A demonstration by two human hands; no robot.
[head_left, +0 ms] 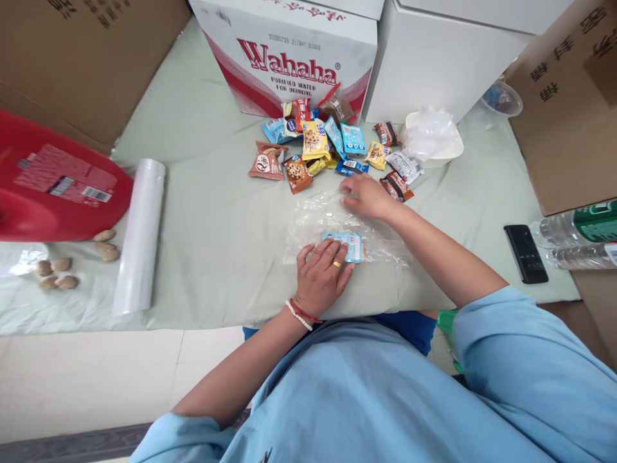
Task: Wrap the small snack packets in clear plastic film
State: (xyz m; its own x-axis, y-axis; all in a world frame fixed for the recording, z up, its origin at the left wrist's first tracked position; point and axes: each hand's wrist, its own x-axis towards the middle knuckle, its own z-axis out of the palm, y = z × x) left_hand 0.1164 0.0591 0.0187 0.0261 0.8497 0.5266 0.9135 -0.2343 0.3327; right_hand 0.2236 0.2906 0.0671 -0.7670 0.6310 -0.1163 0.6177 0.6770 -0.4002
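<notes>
The left hand (321, 273) lay palm down near the middle of the frame, fingers loosely spread and resting on a blue packet (355, 246), gripping nothing that showed. It wore a ring (336, 263), with bracelets (299, 315) at the wrist. The packet lay at the clear bag (308, 218), just right of the fingers; whether inside or on top could not be told. The right hand (369, 195) was just above and to the right, over the bag's upper edge, its fingers half curled and its thumb apart; whether it had hold of the film could not be told.

Above the hands, at upper centre, wrapped snacks (315, 138) lay heaped, a brown packet (268, 159) at the left end of the heap and an orange packet (297, 173) at its lower edge. To the right of them stood a white tub (453, 154) with pale plastic (428, 132) in it.

Behind the snacks stood a Wahaha box (294, 64), with a white box (443, 71) to its right. At the right of the bench (216, 225) lay a phone (526, 254), just beside two bottles (559, 228). At the left lay a plastic roll (139, 238), near walnuts (67, 281) and a red jug (62, 180). Cartons (72, 51) filled both upper corners.
</notes>
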